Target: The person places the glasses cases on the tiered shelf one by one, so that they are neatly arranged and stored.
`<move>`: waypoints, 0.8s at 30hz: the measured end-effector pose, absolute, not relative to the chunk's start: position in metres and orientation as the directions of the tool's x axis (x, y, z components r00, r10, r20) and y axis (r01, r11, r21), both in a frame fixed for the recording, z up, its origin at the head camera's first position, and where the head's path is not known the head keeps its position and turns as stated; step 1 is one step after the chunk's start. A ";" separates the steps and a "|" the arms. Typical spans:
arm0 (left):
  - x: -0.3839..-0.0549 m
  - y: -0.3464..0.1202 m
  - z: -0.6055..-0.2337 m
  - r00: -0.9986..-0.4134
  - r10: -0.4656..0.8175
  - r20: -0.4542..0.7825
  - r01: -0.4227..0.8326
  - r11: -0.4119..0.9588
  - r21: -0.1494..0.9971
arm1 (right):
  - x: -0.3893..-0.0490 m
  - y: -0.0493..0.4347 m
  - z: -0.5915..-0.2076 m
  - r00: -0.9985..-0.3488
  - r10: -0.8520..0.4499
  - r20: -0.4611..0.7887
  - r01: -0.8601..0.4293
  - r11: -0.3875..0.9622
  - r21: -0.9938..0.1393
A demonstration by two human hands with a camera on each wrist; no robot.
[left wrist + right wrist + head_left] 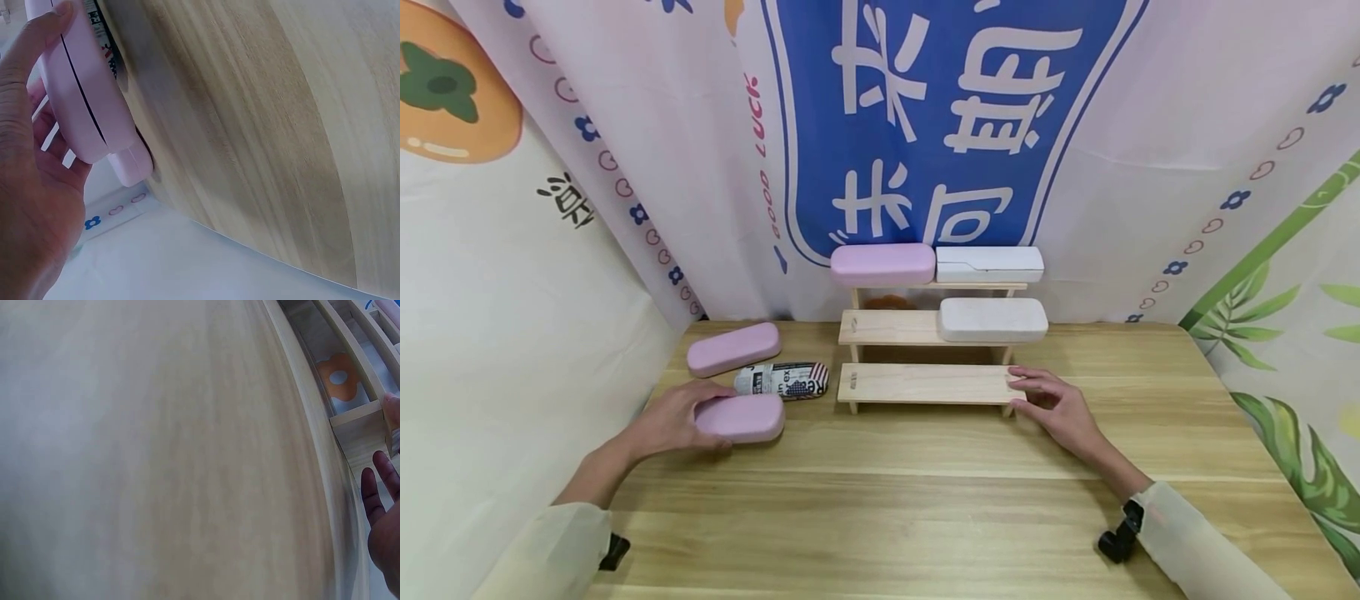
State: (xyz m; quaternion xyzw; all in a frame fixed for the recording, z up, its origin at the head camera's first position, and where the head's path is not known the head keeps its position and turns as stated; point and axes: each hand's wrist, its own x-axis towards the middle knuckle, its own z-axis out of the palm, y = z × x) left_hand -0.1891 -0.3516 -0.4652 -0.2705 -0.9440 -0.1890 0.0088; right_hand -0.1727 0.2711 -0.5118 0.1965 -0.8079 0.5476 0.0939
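Note:
At the left, my left hand [677, 421] grips a pink glasses case [747, 418] by its left end, thumb on the near side. The left wrist view shows the case's dark seam [81, 87] with the fingers behind it. Just behind lie a newspaper-print glasses case [782, 380] and another pink glasses case [733, 349]. My right hand [1060, 410] holds the right end of the lowest step of a three-tier wooden display shelf [925, 383], thumb at the front edge and fingers toward the back. Part of that hand is cut off in the right wrist view.
On the shelf's top tier sit a pink case [883, 264] and a white case [990, 264]. Another white case [993, 320] lies on the right of the middle tier. Printed cloth [1150, 125] hangs behind the wood-grain table [910, 517].

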 end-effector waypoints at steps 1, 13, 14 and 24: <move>-0.189 -0.351 -0.465 -0.851 0.510 0.125 0.519 0.780 0.349 | -0.173 0.271 -0.512 -0.904 -0.215 0.368 -0.422 0.325 -0.847; -0.193 -0.340 -0.458 -0.838 0.508 0.201 0.546 0.765 0.341 | -0.186 0.282 -0.539 -0.901 -0.214 0.376 -0.430 0.336 -0.838; -0.193 -0.338 -0.458 -0.836 0.509 0.204 0.548 0.764 0.340 | -0.188 0.283 -0.542 -0.901 -0.215 0.377 -0.430 0.334 -0.839; -0.196 -0.324 -0.449 -0.838 0.496 0.226 0.545 0.762 0.351 | -0.188 0.284 -0.542 -0.904 -0.216 0.369 -0.423 0.318 -0.848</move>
